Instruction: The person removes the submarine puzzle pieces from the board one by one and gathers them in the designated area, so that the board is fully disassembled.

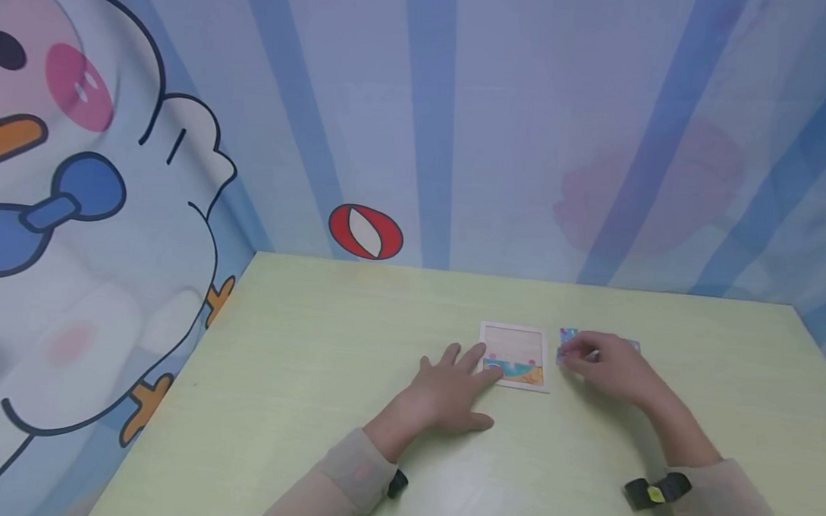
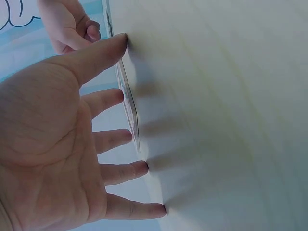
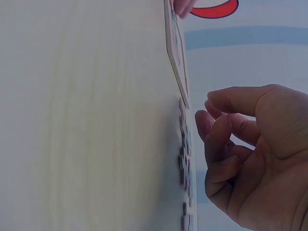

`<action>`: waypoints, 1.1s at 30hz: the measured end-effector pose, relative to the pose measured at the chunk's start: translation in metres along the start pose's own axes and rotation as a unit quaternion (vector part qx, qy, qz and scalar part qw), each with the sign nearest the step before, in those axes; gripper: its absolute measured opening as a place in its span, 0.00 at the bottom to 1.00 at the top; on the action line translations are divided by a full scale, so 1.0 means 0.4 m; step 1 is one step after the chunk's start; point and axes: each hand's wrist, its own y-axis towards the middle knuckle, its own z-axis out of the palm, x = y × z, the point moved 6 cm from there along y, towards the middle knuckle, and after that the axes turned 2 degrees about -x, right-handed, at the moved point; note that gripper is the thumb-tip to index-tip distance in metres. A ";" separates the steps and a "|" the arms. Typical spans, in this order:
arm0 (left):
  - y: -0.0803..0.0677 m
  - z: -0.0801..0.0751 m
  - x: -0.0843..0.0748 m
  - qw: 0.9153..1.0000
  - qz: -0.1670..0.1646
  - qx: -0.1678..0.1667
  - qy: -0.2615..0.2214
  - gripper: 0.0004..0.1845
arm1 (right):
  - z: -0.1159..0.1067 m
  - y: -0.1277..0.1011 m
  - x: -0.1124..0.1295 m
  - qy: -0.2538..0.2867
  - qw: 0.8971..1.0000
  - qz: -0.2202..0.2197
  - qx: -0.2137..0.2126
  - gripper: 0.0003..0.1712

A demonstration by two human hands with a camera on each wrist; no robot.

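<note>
Two pale sleeves (image 1: 350, 480) come in from eight and four o'clock of a small white frame (image 1: 524, 387), a black strap (image 1: 657, 491) showing at the right wrist. Palm down, the left hand (image 1: 447, 400) has its fingers straight and spread wide, grasping nothing; its index and middle fingertips meet the frame's left side, and the frame lies at two o'clock from the palm. The right hand (image 1: 614, 364) has its fingers curled, thumb and index nearly together; whether they pinch a small piece cannot be told. From it, the frame sits at nine o'clock, just beside the fingers. Loose puzzle pieces (image 1: 569, 335) lie partly hidden under that hand, peeking out at eleven and one o'clock. Inside the frame, a blue and sandy strip (image 1: 521, 373) fills the six o'clock part. Beyond the pale table (image 1: 300, 360), a striped backdrop (image 1: 519, 140) shows a red-and-white ball (image 1: 389, 234) at eleven o'clock from the frame.
</note>
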 end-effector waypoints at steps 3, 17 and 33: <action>0.006 0.004 -0.007 1.000 0.010 -0.004 0.003 0.41 | 0.019 0.005 0.015 0.008 1.000 -0.009 0.011 0.11; 0.016 0.008 -0.022 1.000 0.012 0.003 0.013 0.41 | 0.080 0.019 0.057 -0.029 0.998 -0.030 0.042 0.16; 0.014 0.007 -0.024 1.000 0.010 0.006 0.012 0.40 | 0.088 0.019 0.071 -0.027 0.999 -0.011 0.045 0.16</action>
